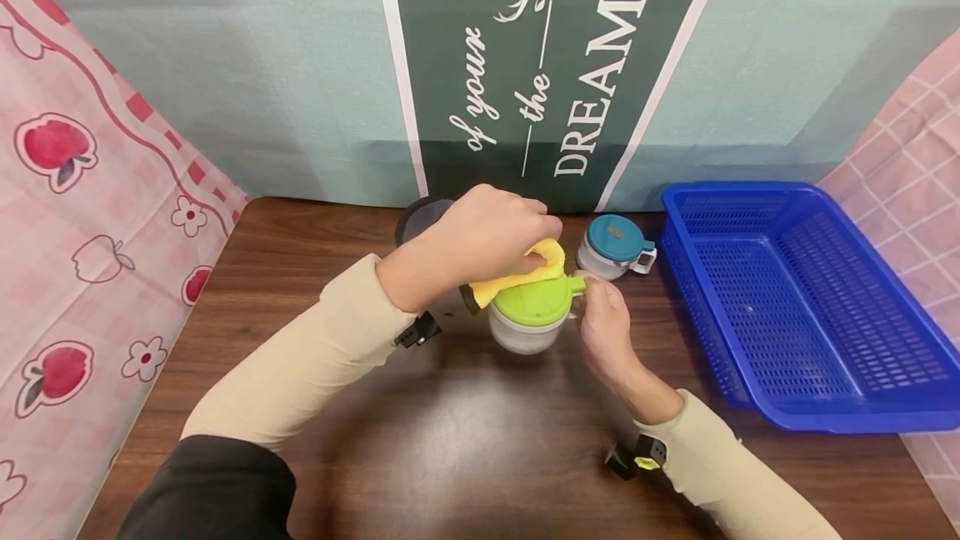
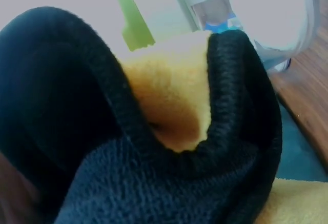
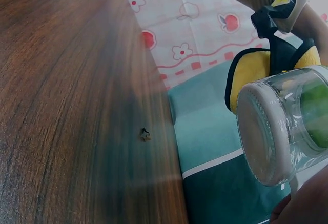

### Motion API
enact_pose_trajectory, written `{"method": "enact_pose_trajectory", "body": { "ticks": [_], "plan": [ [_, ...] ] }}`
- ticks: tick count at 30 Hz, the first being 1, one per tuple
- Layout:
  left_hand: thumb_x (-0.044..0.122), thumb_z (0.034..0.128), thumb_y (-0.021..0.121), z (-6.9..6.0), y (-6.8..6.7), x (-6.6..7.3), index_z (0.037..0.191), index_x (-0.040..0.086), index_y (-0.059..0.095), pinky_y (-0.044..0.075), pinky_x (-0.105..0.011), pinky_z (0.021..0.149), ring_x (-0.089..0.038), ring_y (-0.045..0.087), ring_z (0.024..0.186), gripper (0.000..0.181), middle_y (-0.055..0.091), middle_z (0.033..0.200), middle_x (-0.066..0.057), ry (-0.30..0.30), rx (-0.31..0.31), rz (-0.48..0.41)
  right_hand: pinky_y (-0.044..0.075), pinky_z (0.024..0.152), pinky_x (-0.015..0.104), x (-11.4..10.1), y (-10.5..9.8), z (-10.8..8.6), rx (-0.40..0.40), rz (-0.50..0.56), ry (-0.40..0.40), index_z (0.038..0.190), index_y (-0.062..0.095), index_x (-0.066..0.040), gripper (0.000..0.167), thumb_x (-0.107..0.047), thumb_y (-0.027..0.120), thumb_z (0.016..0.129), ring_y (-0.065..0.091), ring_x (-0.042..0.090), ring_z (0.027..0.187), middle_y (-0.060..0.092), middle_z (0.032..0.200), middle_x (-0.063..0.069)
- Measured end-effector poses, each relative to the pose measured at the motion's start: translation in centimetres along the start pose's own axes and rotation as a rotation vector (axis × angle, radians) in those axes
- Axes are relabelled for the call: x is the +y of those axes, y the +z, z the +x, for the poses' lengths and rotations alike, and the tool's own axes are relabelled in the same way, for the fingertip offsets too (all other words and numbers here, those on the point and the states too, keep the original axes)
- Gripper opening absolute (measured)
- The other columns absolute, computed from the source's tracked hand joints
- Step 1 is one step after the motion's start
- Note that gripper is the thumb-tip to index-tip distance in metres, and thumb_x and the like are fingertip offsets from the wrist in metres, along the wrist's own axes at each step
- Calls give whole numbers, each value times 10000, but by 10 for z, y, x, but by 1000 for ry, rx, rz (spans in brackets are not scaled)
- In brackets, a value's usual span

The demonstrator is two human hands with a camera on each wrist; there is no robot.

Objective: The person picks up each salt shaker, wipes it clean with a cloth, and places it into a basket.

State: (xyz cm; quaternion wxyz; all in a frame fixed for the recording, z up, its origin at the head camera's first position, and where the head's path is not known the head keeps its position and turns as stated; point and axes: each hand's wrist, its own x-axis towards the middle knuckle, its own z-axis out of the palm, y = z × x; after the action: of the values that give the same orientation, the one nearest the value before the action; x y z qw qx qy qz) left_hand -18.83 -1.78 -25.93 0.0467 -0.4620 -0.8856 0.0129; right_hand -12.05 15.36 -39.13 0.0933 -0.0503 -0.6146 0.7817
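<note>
My left hand (image 1: 487,232) grips a two-sided cloth, yellow (image 1: 551,257) on one face and dark with black edging on the other, and holds it against the light-green lid (image 1: 536,300) of a clear glass jar. In the left wrist view the cloth's dark side (image 2: 164,183) folds around a yellow strip and fills most of the picture. My right hand (image 1: 606,323) holds the jar by its handle at the right side. The right wrist view shows the glass jar (image 3: 292,116) with its base visible, raised off the table; only part of that hand shows there.
A second glass jar with a teal lid (image 1: 615,237) stands behind, near the wall cloth. The blue plastic basket (image 1: 750,373) is at the right. A dark-rimmed grey shape (image 1: 416,219) is partly hidden behind my left wrist. Printed cloths border the brown wooden table (image 1: 465,457).
</note>
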Motion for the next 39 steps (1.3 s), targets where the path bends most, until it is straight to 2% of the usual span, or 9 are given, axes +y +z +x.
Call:
{"method": "enact_pose_trajectory", "body": {
  "ticks": [7,12,23,31,39],
  "plan": [
    [349,943,702,3,0,-4,1109,192,731,485,-321,669,-168,596,782,230,669,942,31,-22,-36,-24,431,643,205,0,-2,-1,-39,1,-8,691,597,-154,404,-45,336,978,478,59,658,494,635,-75],
    [350,943,697,4,2,-8,1093,195,730,492,-339,678,-170,595,786,218,668,938,33,-30,-25,-34,425,639,209,0,-1,-1,-36,-9,-14,676,583,-154,399,-50,343,978,463,61,651,463,622,-75],
    [347,942,703,4,6,-22,1046,201,723,492,-378,667,-178,589,777,181,644,903,29,-76,3,-15,411,626,208,-1,-1,-2,-49,9,-24,666,572,-149,403,-42,341,979,447,67,646,453,628,-72],
    [327,940,698,2,10,-31,988,202,707,474,-372,649,-170,575,753,134,625,874,40,-112,-25,-47,406,617,204,-2,-1,-2,-52,13,-27,669,591,-157,417,-32,334,972,445,67,642,464,632,-71],
    [308,939,684,-2,8,-34,968,207,697,472,-379,640,-168,573,747,106,622,863,40,-118,-20,-66,411,631,209,-1,-1,0,-41,30,-23,665,591,-149,419,-36,340,981,448,74,647,467,628,-66]
  ]
}}
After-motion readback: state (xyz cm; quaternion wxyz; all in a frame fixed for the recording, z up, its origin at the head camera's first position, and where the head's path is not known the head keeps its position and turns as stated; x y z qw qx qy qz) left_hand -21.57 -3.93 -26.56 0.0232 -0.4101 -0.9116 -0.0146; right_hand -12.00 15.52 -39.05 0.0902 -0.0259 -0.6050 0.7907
